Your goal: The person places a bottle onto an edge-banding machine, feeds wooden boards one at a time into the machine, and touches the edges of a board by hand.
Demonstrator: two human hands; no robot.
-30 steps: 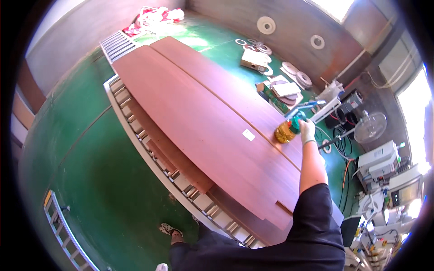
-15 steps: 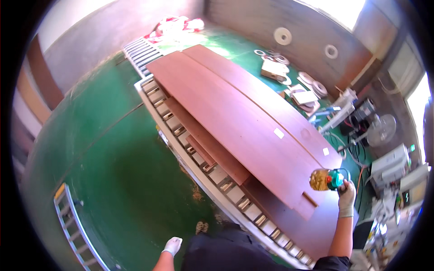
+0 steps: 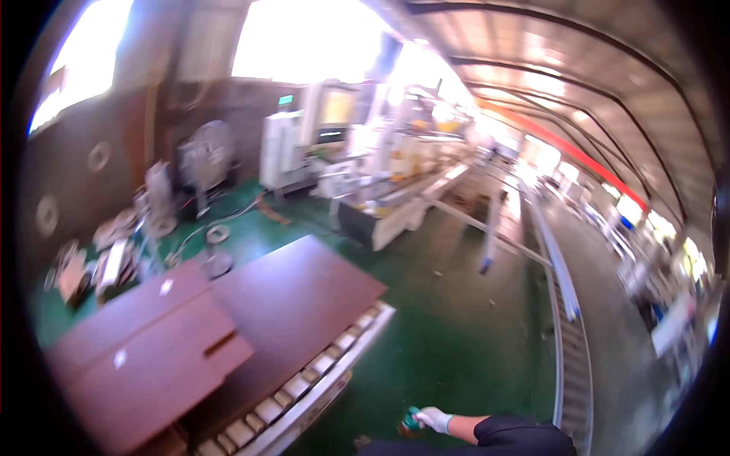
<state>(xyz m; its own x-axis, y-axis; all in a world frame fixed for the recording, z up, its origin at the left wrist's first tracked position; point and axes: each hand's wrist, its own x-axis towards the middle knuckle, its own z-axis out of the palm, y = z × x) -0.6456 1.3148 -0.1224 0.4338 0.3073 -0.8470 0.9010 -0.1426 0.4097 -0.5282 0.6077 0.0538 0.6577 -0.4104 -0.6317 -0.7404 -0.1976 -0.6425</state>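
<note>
Green-and-yellow tool [image 3: 411, 422] sits low at your side, gripped in your white-gloved right hand [image 3: 435, 419] above the green floor [image 3: 456, 342], well off the brown panels [image 3: 228, 327] on the roller conveyor [image 3: 319, 380]. Keep that grip closed and carry it level; your left hand is out of sight.

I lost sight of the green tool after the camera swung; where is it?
In the head view, bottom centre: the green tool is in the gloved hand, low over the green floor, right of the roller conveyor.
</note>
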